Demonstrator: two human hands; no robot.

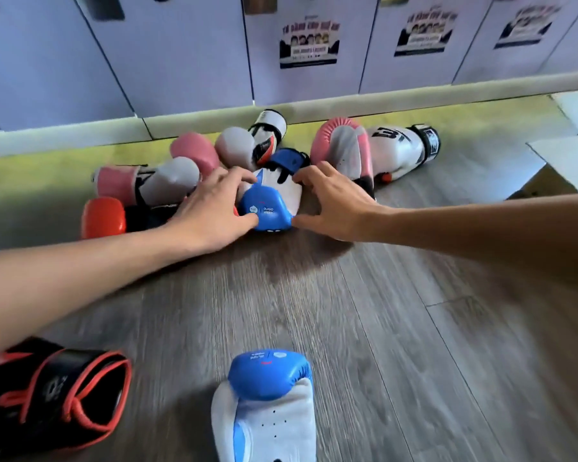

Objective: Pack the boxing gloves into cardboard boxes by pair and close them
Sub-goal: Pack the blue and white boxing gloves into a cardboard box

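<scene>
Arms stretched forward, left hand (214,208) and right hand (331,201) clasp the blue glove (264,211) from both sides

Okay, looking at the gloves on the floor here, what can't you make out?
Head view:
- Cardboard box: cut off by the right edge, inside unseen.
- Near blue glove: cuff cut off by the bottom edge.
- Black glove: blurred, cut off by the left edge.
- Far blue glove: left hand and right hand cover its sides; grip unclear.
- Posters: print too small.
</scene>
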